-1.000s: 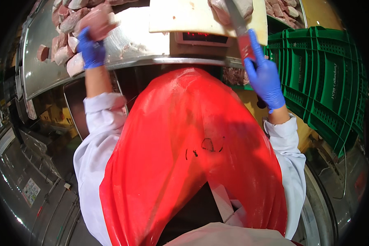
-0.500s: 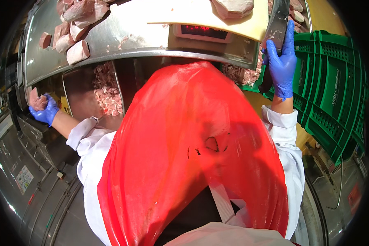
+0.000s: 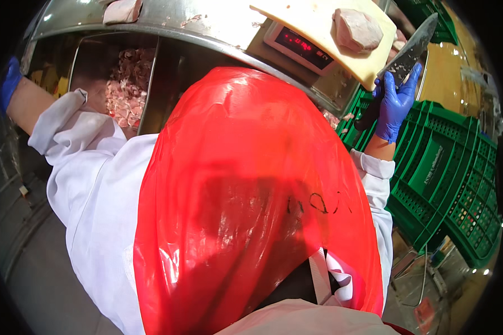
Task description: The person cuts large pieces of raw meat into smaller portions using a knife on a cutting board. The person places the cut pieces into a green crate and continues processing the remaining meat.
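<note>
My right hand (image 3: 398, 103), in a blue glove, grips a large knife (image 3: 412, 49) beside the right corner of a cream cutting board (image 3: 310, 17). Its blade points up and to the right, with bits of meat stuck to it. A pale chunk of meat (image 3: 359, 30) lies on the board. At the far left rim is my left hand (image 3: 8, 86), also blue-gloved. Its fingers fade into the dark edge, so neither their pose nor anything in them shows. Another meat chunk (image 3: 123, 11) rests on the steel table (image 3: 179, 15).
A scale with a red display (image 3: 303, 47) stands by the board's near edge. Below the table's edge, a steel bin holds meat trimmings (image 3: 126, 100). Green crates (image 3: 436, 162) stand at the right. A red apron (image 3: 251, 167) covers my front.
My left hand has swung further out to the left rim; the meat piece seen in it earlier no longer shows. The view has turned. My right hand still holds the knife.
</note>
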Action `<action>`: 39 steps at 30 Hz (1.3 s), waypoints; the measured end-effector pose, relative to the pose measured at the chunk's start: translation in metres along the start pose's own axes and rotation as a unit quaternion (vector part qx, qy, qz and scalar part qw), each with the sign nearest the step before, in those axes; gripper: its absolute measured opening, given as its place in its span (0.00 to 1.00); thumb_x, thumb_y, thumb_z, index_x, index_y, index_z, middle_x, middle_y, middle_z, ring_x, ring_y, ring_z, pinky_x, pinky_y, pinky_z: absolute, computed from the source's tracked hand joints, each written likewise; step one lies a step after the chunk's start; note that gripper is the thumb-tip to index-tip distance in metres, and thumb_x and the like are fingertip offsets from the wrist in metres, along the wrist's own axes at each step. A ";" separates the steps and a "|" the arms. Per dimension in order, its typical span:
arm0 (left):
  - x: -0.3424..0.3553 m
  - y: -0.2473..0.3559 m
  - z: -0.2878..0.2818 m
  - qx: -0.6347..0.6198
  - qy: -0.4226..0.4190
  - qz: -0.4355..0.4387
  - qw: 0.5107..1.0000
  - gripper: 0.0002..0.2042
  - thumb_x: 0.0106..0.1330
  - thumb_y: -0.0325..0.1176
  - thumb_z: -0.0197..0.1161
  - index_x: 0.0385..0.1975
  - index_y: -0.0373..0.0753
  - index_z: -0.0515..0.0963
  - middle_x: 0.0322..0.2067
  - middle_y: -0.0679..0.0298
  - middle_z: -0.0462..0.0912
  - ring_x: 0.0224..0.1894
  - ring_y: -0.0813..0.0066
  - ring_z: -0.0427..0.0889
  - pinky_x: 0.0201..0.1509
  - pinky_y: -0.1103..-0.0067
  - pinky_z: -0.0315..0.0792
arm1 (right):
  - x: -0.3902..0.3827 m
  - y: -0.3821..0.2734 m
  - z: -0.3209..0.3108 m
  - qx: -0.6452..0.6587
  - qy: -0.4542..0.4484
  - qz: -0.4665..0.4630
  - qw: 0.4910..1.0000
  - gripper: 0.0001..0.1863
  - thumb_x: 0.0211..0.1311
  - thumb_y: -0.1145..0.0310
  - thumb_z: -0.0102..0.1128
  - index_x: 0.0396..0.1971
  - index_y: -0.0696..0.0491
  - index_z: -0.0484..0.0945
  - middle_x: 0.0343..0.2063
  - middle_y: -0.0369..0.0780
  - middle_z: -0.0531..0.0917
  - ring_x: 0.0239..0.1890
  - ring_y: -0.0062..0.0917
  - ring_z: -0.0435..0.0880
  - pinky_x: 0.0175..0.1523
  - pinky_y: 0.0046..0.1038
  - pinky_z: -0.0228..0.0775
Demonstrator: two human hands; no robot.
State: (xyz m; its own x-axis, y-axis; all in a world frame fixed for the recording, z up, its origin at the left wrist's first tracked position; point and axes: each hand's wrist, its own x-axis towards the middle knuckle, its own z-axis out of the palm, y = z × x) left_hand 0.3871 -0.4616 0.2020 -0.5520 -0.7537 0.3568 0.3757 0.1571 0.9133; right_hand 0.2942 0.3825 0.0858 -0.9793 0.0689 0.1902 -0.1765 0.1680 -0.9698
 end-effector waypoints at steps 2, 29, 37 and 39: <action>-0.004 -0.015 -0.008 -0.016 0.017 -0.013 1.000 0.26 0.69 0.47 0.49 0.44 0.22 0.76 0.31 0.51 0.80 0.18 0.68 0.75 0.28 0.74 0.71 | 0.001 -0.011 0.002 -0.007 0.011 -0.013 1.000 0.42 0.68 0.81 0.59 0.78 0.48 0.48 0.32 0.38 0.82 0.22 0.18 0.77 0.23 0.21 0.68; -0.128 -0.200 -0.110 0.747 0.079 -0.154 0.642 0.24 0.66 0.44 0.66 0.53 0.29 0.76 0.46 0.45 0.82 0.49 0.59 0.82 0.58 0.65 0.77 | -0.018 0.031 -0.031 0.038 0.132 0.114 0.984 0.42 0.69 0.80 0.57 0.78 0.46 0.48 0.34 0.39 0.80 0.24 0.20 0.77 0.25 0.21 0.70; -0.320 -0.148 0.432 0.192 -0.538 0.268 0.776 0.34 0.54 0.46 0.76 0.56 0.29 0.74 0.60 0.42 0.72 0.63 0.41 0.70 0.67 0.58 0.65 | -0.064 0.037 -0.043 -0.014 0.203 0.083 0.976 0.43 0.67 0.81 0.55 0.78 0.50 0.47 0.41 0.41 0.80 0.25 0.19 0.74 0.27 0.21 0.67; -0.376 -0.098 0.532 0.225 -0.695 0.271 0.627 0.46 0.49 0.55 0.76 0.67 0.39 0.69 0.68 0.40 0.64 0.65 0.35 0.67 0.67 0.54 0.65 | -0.076 0.031 -0.043 0.020 0.224 0.121 0.967 0.43 0.67 0.81 0.54 0.79 0.48 0.46 0.39 0.40 0.80 0.24 0.19 0.74 0.25 0.20 0.67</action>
State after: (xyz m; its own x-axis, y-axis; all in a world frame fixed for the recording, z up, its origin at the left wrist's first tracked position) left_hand 0.1621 0.1461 0.0823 -0.6665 0.7234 0.1801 0.7135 0.5490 0.4353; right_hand 0.3674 0.4249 0.0483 -0.8531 0.5217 -0.0056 0.0411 0.0565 -0.9976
